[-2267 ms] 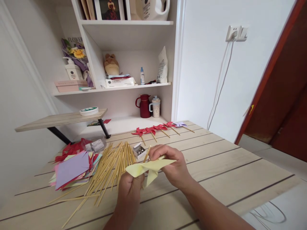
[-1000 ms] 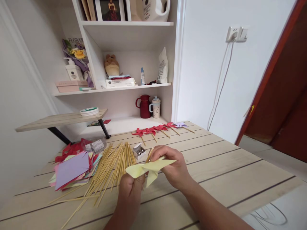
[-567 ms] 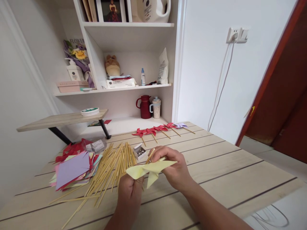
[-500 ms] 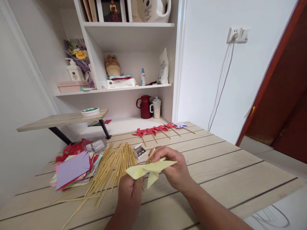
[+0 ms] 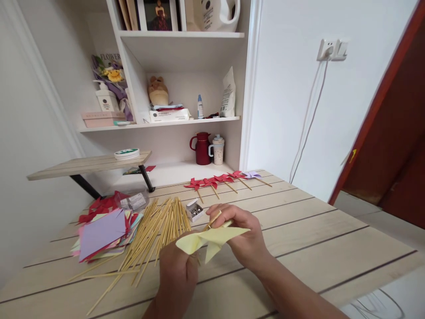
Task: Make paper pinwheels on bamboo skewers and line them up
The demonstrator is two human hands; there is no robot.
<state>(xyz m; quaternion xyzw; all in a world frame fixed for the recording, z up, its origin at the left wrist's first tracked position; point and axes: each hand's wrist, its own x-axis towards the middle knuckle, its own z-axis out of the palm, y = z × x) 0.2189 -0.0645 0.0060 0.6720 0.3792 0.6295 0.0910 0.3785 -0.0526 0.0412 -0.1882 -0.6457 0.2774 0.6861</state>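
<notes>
While both hands grip it, yellow paper pinwheel (image 5: 209, 239), left hand (image 5: 177, 277) fingers clenched, right hand (image 5: 244, 237) pinching stick (image 5: 212, 220)

On the desk (image 5: 299, 230), the paper stack (image 5: 101, 230) lies far left, the sticks (image 5: 156, 232) just right of it, the pin box (image 5: 194, 209) beside them. Finished pinwheels (image 5: 221, 179) line the far edge, shelves (image 5: 179, 124) behind.
</notes>
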